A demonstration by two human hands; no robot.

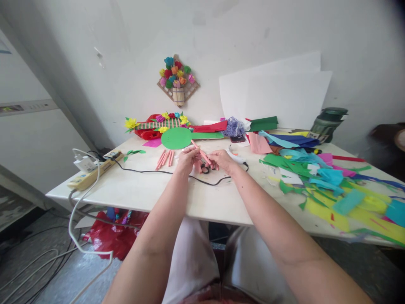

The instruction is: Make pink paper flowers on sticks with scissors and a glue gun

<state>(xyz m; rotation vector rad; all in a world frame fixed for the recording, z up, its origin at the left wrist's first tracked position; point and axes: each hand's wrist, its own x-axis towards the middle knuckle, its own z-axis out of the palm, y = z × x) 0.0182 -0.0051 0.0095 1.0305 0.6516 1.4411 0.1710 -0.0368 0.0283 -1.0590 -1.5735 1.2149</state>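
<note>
Head camera looks down at a white table (133, 192), where the left hand (187, 159) and right hand (223, 160) together pinch a pink rolled paper stick (201, 153), held slanted just above the tabletop; more pink sticks (165, 158) lie left, near a green paper circle (176, 138)

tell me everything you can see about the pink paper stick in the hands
The pink paper stick looks like a thin, tightly rolled tube of pink paper, straight and slender. It slants from upper left, near the green paper circle, down to the right. The left hand and right hand both pinch it above the white table. Its lower end is hidden by fingers. Similar pink sticks lie loose to the left.
</note>
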